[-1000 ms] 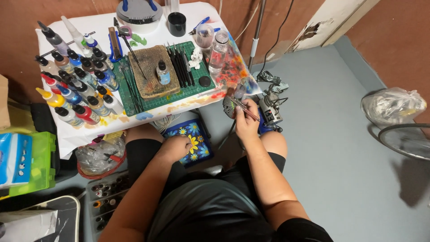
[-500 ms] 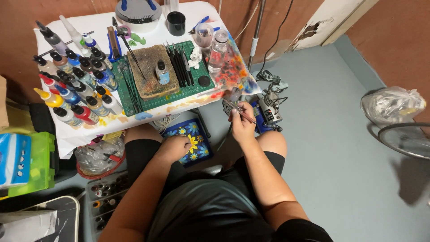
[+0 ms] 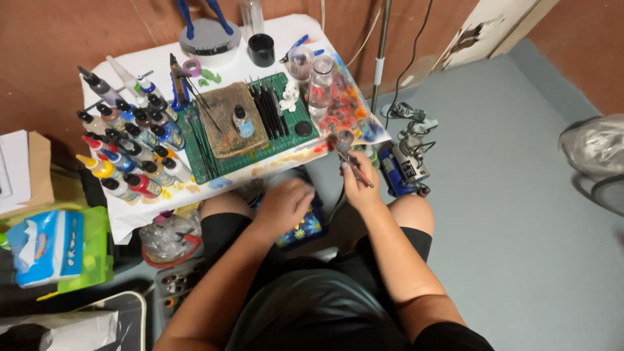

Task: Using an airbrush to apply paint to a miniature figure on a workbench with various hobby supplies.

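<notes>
Cramped paint table (image 3: 149, 214), bottles everywhere. Right hand (image 3: 359, 184) closed round an airbrush (image 3: 351, 159) at the table's front edge; looks light, rigid, delicate-tipped, so mid-barrel grip. Left hand (image 3: 284, 207) loosely curled on a floral box (image 3: 304, 229), gripping nothing.

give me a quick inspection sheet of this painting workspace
surface: white table, paint-smeared at its right end, green cutting mat on it
job's things: airbrush in right hand; blue flowered item under left hand
clutter: paint bottles, brushes, black cup, tissue box
grips: right hand shut on airbrush; left hand rests on the flowered item, grip unclear
cables: cable down the wall
surroundings: small compressor on grey floor
</notes>
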